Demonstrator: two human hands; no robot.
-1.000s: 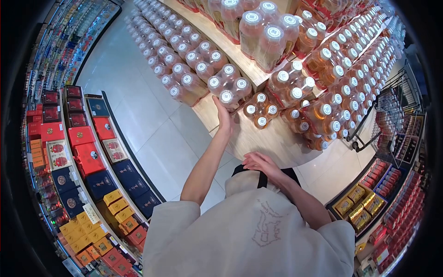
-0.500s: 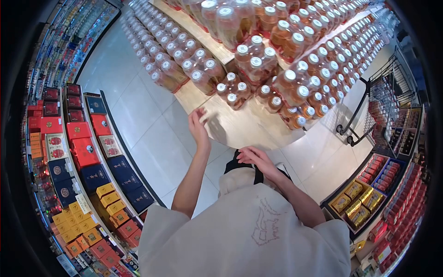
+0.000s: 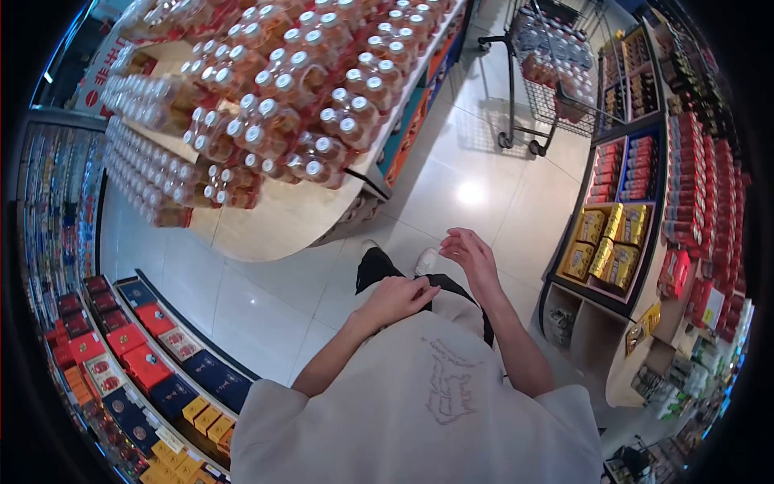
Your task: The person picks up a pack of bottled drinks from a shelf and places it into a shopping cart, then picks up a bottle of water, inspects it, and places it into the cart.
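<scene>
My left hand is in front of my waist, just above the hem of my grey T-shirt. Its fingers are loosely bent and nothing shows in it. Raised to the right is my right hand, over the tiled floor, its fingers stretched and holding nothing. Beyond both hands stands a pale wooden display platform with a rounded corner. Rows of shrink-wrapped amber drink bottles with white caps are stacked on it, out of touch of either hand.
A wire shopping cart loaded with bottle packs stands at the upper right. Along the right runs a shelf with yellow packs and red cans. Red, blue and yellow gift boxes line the lower left. Tiled floor lies between.
My view has swung to the right, so the bottle stack now sits further left and the cart nearer the middle. My left hand has come back from the platform's edge to my waist.
</scene>
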